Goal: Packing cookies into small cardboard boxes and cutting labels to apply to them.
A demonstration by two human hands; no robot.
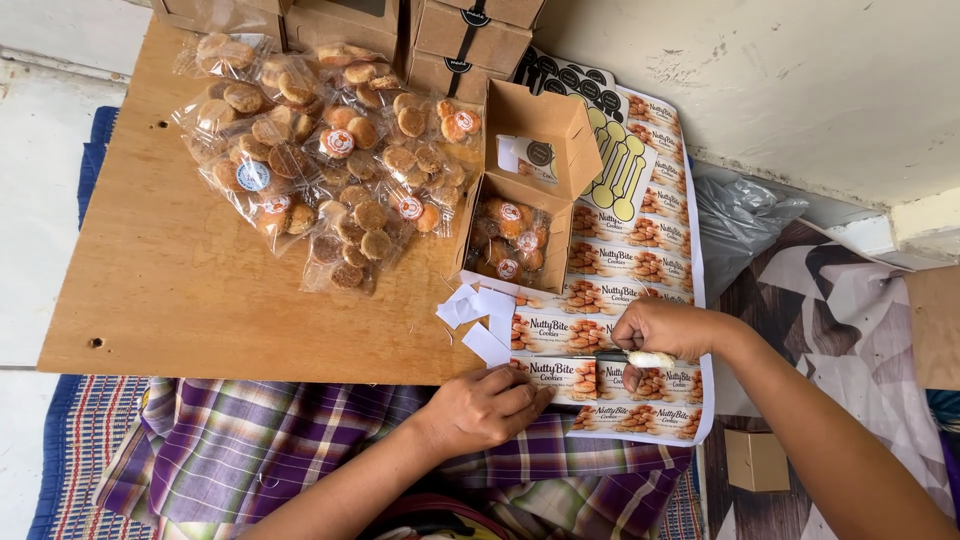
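My right hand [662,332] is closed around a small cutter with a white-wrapped handle [648,359], its tip on a printed sheet of cookie labels [640,270]. My left hand [490,405] presses flat on the sheet's near left corner. An open brown cardboard box [525,185] stands just beyond the sheet, with bagged cookies in its lower half and a small card in its lid. Several white paper scraps [480,312] lie next to the box.
A heap of clear bags of round cookies [320,150] covers the back of the wooden board [170,290]. Closed brown boxes [470,35] stand along the far edge. A sticker sheet [620,165], a grey plastic bag [740,220] and a small box [757,460] lie at the right.
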